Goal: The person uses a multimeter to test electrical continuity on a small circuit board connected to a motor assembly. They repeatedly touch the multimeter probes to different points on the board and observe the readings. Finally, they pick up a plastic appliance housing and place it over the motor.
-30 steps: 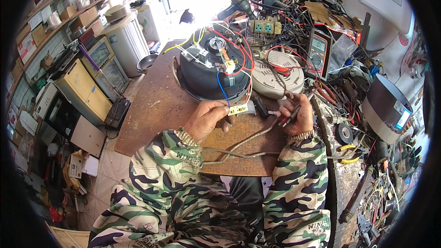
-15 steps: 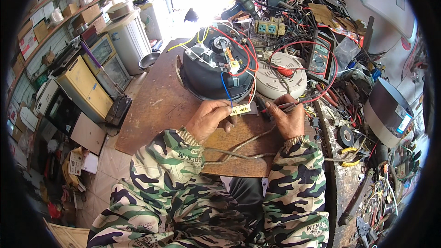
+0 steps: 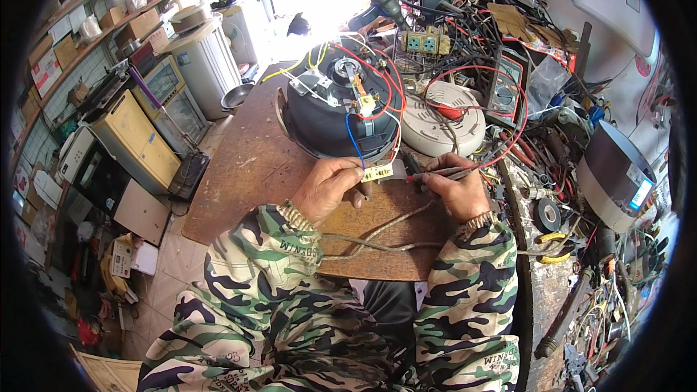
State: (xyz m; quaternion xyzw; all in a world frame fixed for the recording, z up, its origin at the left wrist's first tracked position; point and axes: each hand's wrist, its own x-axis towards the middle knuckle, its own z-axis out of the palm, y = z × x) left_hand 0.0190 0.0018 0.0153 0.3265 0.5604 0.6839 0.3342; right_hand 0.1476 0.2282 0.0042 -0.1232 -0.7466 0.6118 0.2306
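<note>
Both forearms, in camouflage sleeves, enter from the lower edge and angle inward over the bench point(image 3: 239, 185); wrists raised, hands near each other. Left hand point(image 3: 330, 187): grip closed, thumb and forefinger pinching the left end of a pale-yellow circuit board point(image 3: 377, 173), held just in front of the black appliance body point(image 3: 337, 122). Right hand point(image 3: 459, 190): grip closed, fingers bent around a red-tipped test probe point(image 3: 416, 178) directed left at the board's right end; cannot tell whether the tip makes contact. A blue wire point(image 3: 355, 141) runs from the appliance body to the board near the left fingers. The red test lead point(image 3: 524, 112) loops from the right hand up over the beige round base point(image 3: 443, 127), in front of the multimeter point(image 3: 506, 94). Obstructions: a grey-brown cord point(image 3: 392, 233) crosses itself on the bench between the sleeves; the beige base stands beside the appliance body, behind the right hand. To the right, tape roll point(image 3: 546, 215) and open cylinder point(image 3: 608, 178) among crowded tools.
</note>
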